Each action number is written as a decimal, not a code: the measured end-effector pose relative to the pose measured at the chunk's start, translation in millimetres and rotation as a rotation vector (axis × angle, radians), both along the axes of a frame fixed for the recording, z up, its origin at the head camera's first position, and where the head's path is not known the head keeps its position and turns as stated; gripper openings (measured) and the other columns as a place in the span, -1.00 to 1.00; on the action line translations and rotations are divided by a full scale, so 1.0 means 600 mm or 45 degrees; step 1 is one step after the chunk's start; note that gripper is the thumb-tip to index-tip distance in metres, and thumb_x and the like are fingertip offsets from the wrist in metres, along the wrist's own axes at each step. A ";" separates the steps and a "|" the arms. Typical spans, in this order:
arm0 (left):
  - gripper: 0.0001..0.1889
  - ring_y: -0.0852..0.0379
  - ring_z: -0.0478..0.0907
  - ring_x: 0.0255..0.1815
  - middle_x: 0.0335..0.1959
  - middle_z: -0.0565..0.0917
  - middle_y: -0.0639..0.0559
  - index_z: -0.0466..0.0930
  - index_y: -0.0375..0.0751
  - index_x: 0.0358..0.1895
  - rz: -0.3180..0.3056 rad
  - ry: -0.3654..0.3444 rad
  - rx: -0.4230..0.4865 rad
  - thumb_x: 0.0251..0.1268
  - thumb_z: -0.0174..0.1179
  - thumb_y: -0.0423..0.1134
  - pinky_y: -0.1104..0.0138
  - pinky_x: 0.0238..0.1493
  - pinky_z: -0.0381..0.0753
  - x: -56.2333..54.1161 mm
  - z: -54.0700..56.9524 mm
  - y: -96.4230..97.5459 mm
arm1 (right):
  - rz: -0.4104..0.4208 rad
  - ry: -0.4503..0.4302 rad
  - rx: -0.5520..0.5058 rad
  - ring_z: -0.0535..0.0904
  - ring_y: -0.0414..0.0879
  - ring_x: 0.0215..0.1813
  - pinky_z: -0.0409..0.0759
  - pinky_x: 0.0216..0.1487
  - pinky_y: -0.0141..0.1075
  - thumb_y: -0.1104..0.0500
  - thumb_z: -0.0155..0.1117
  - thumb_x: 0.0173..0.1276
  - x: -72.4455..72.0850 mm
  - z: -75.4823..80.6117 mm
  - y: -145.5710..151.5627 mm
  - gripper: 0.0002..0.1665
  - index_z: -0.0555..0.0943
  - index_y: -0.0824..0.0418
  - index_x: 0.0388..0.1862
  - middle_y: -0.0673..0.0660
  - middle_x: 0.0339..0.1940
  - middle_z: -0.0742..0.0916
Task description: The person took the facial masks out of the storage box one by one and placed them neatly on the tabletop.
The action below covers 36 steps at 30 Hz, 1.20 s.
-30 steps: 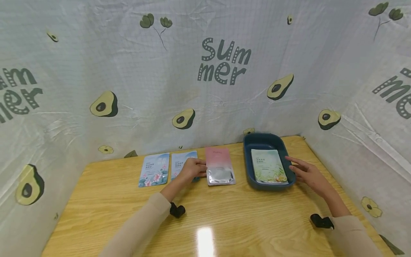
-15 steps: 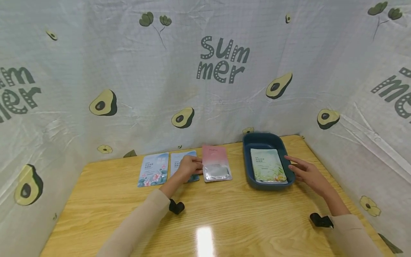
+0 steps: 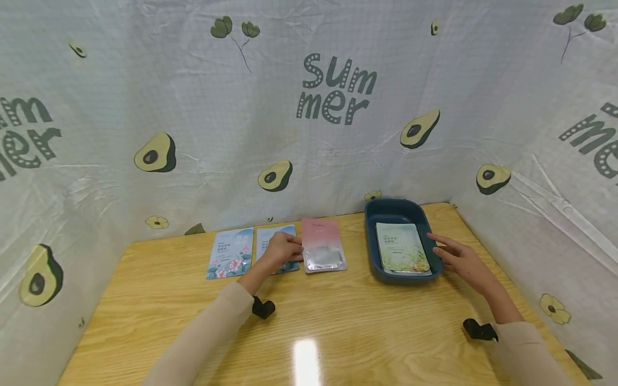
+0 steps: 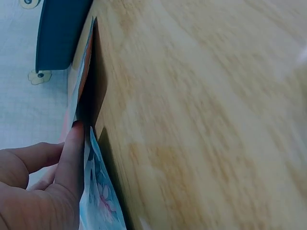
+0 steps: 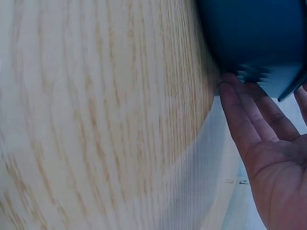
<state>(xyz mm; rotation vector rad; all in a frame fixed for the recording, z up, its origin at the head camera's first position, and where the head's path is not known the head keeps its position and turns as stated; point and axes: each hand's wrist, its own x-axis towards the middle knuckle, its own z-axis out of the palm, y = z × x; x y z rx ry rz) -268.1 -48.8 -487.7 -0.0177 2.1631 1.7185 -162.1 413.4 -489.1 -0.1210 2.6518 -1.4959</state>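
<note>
My left hand pinches the left edge of a pink and silver facial mask packet. In the left wrist view the thumb and a finger meet at the packet, whose edge stands slightly off the table. Under this hand lies a blue floral mask packet, partly covered. Another blue mask packet is flat to its left. My right hand rests its extended fingers against the right side of a dark blue basin. Inside the basin are stacked mask packets, a green one on top.
The wooden table ends at the back against a white curtain printed with avocados. Curtain also hangs along both sides. Dark wrist camera mounts sit on both forearms.
My left hand has drawn the pink packet a little to the left and back, closer to the blue one. The right hand stays at the basin.
</note>
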 end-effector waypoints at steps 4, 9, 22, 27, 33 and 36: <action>-0.70 0.03 0.78 -0.34 0.06 0.64 -0.43 0.59 -0.57 0.14 0.038 -0.029 0.027 0.39 0.20 -0.53 0.27 -0.21 0.78 -0.003 0.004 0.002 | -0.003 -0.004 -0.021 0.45 -0.48 0.19 0.66 0.15 -0.21 -0.12 0.04 0.63 0.002 0.001 -0.002 -0.31 0.25 0.07 0.63 0.35 0.57 0.32; -0.65 -0.06 0.78 -0.21 0.13 0.60 -0.48 0.50 -0.63 0.22 -0.047 -0.039 -0.010 0.44 0.16 -0.52 0.24 -0.12 0.77 0.002 0.019 -0.005 | -0.006 -0.010 -0.034 0.47 -0.43 0.20 0.66 0.13 -0.27 -0.10 0.04 0.64 0.003 0.002 -0.006 -0.31 0.25 0.09 0.63 0.37 0.56 0.32; -0.57 -0.18 0.61 0.19 0.19 0.63 -0.35 0.46 -0.52 0.34 -0.302 0.412 -0.414 0.54 0.08 -0.32 0.18 0.00 0.69 0.010 0.095 0.001 | -0.003 -0.007 -0.006 0.46 -0.44 0.21 0.66 0.15 -0.20 -0.12 0.03 0.64 0.003 0.007 -0.004 -0.31 0.25 0.06 0.63 0.36 0.56 0.33; -0.63 -0.12 0.63 0.17 0.14 0.68 -0.26 0.55 -0.44 0.27 -0.400 0.582 -0.428 0.50 0.10 -0.37 0.19 0.11 0.68 0.019 0.113 0.063 | 0.017 -0.006 -0.028 0.43 -0.52 0.19 0.64 0.14 -0.27 -0.10 0.03 0.64 0.002 0.004 0.000 -0.32 0.25 0.05 0.63 0.34 0.57 0.33; -0.58 -0.05 0.54 0.32 0.33 0.57 -0.19 0.47 -0.32 0.39 -0.658 0.717 -0.479 0.54 0.06 -0.36 0.21 0.25 0.60 0.012 0.137 0.169 | 0.030 -0.007 -0.044 0.41 -0.48 0.24 0.61 0.14 -0.32 -0.10 0.03 0.65 0.003 0.004 0.000 -0.32 0.24 0.05 0.64 0.33 0.57 0.32; -0.57 -0.01 0.51 0.36 0.36 0.56 -0.15 0.46 -0.32 0.40 -0.780 0.781 -0.554 0.53 0.07 -0.37 0.27 0.27 0.57 0.002 0.142 0.226 | 0.026 -0.007 -0.044 0.41 -0.48 0.24 0.61 0.16 -0.29 -0.10 0.03 0.65 0.005 0.003 0.000 -0.32 0.24 0.06 0.63 0.33 0.57 0.32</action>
